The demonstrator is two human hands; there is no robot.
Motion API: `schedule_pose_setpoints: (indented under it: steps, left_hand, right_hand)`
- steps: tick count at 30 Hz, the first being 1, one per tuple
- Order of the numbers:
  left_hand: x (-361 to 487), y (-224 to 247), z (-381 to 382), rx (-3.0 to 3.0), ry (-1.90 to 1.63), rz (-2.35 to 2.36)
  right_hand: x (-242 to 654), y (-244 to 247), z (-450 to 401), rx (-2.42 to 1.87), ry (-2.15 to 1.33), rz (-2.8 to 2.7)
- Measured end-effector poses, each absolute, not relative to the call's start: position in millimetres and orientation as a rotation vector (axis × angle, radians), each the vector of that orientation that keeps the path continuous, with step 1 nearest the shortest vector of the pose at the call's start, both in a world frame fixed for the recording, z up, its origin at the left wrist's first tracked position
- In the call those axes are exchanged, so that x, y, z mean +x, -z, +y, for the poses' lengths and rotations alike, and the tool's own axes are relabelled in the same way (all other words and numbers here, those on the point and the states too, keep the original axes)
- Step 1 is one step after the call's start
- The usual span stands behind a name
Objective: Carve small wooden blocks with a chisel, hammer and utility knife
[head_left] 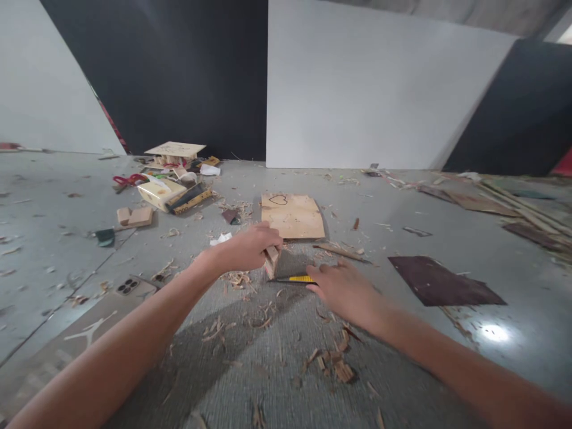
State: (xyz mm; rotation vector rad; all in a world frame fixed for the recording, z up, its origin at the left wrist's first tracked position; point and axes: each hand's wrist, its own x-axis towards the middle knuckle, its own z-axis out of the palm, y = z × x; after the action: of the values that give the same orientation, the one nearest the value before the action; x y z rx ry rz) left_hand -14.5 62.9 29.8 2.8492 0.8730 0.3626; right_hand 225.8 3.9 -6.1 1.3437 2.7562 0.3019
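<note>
My left hand [254, 245] is closed around a small wooden block [271, 261], held low over the floor. From the right, my right hand [339, 286] grips a yellow and black utility knife [300, 279], whose tip points left toward the foot of the block. Whether the tip touches the wood I cannot tell. Just beyond the hands lies a thin wooden board [292, 215] with a heart outline drawn near its far left corner. A pencil-like wooden stick [342, 252] rests between that board and my right hand. Wood shavings [239, 279] are scattered around both hands.
A phone [136, 287] lies left of my left forearm. Farther left are a notched wooden piece [134, 217], a yellowish box [161, 193] and red-handled scissors [129, 180]. Dark sandpaper [442, 280] lies at right. Black and white panels [357, 89] stand behind.
</note>
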Motion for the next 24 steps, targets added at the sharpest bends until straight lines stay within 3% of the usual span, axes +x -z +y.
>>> schedule_pose_setpoints:
  steps: [7,14,24]
  left_hand:
    - [-16.8,-22.6,66.5,2.829,-0.525,0.892]
    - [-19.5,-20.4,69.2,2.887,-0.578,0.764]
    - [-14.8,-26.4,64.5,2.945,-0.428,0.798]
  right_hand:
    - [232.3,-11.0,13.3,1.226,0.069,2.839]
    - [240.0,-31.0,7.9,1.254,0.191,2.871]
    - [235.0,-23.4,8.1,1.358,0.001,2.967]
